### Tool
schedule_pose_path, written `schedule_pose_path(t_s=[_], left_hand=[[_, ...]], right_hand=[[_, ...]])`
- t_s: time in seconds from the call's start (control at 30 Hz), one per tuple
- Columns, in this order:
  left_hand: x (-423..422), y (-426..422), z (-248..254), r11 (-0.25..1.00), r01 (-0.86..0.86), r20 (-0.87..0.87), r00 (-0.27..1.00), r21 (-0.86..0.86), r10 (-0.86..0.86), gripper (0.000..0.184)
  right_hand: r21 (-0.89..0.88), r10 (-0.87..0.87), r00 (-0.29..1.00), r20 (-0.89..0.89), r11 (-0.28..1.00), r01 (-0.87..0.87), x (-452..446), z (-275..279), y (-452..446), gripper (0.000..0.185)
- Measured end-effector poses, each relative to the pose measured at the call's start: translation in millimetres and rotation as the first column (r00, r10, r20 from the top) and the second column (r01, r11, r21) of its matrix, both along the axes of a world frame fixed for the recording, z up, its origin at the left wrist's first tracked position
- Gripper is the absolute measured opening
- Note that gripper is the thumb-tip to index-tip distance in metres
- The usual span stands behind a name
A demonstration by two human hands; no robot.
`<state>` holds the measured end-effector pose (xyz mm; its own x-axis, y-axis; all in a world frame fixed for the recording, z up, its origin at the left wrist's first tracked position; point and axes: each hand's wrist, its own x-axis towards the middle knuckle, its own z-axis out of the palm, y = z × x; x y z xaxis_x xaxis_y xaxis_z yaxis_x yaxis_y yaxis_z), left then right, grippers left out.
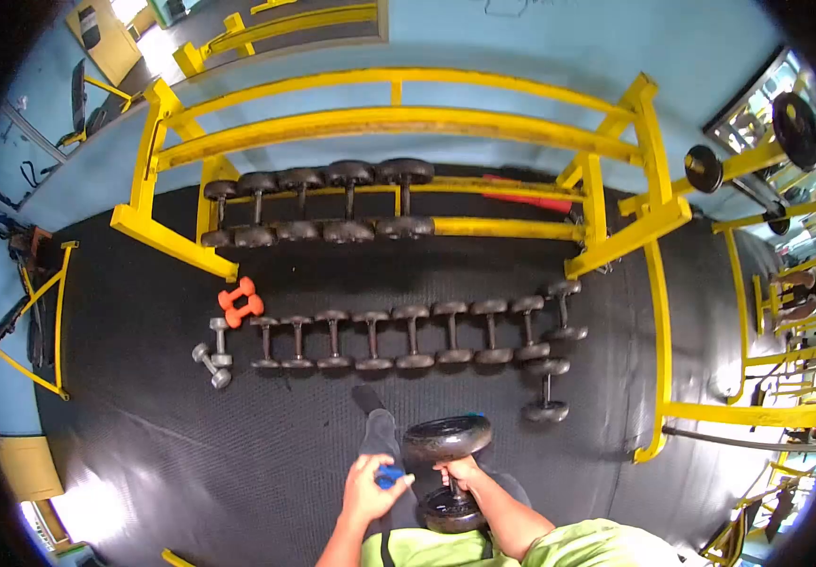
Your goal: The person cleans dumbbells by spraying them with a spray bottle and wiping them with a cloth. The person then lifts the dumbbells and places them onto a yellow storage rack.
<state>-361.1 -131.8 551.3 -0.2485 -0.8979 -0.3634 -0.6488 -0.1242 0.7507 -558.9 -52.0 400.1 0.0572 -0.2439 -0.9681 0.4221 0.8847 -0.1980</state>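
Observation:
My right hand (pixel 462 471) is wrapped around the handle of a large black dumbbell (pixel 448 438), held upright close to my body with one round head above the other. To its left, my left hand (pixel 366 488) is closed on a small blue thing (pixel 389 475), possibly a cloth; its exact kind is not clear. The two hands are apart, and the left one does not touch the dumbbell. My green shirt (pixel 446 550) and part of a leg show beneath them.
A row of several black dumbbells (pixel 412 336) lies on the black rubber floor (pixel 191 435). Behind it, a yellow rack (pixel 399 121) bears more dumbbells (pixel 351 200) on its lower shelf. Orange dumbbells (pixel 241 300) and grey dumbbells (pixel 212 367) lie at the left; yellow gym frames (pixel 663 350) stand right.

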Motion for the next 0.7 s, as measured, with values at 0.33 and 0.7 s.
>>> schedule_pose_path(t_s=[0.33, 0.7], left_hand=[[-83.0, -391.1, 39.6, 0.808, 0.3, -0.031, 0.931, -0.507, -0.364, 0.073], [-224.9, -669.1, 26.5, 0.368, 0.839, 0.742, 0.533, -0.401, -0.406, 0.055]], right_hand=[[-0.076, -0.198, 0.935, -0.293, 0.98, 0.184, -14.1, 32.5, -120.2, 0.004], [-0.096, -0.194, 0.953, -0.231, 0.98, 0.177, 24.8, -41.2, -173.8, 0.013]])
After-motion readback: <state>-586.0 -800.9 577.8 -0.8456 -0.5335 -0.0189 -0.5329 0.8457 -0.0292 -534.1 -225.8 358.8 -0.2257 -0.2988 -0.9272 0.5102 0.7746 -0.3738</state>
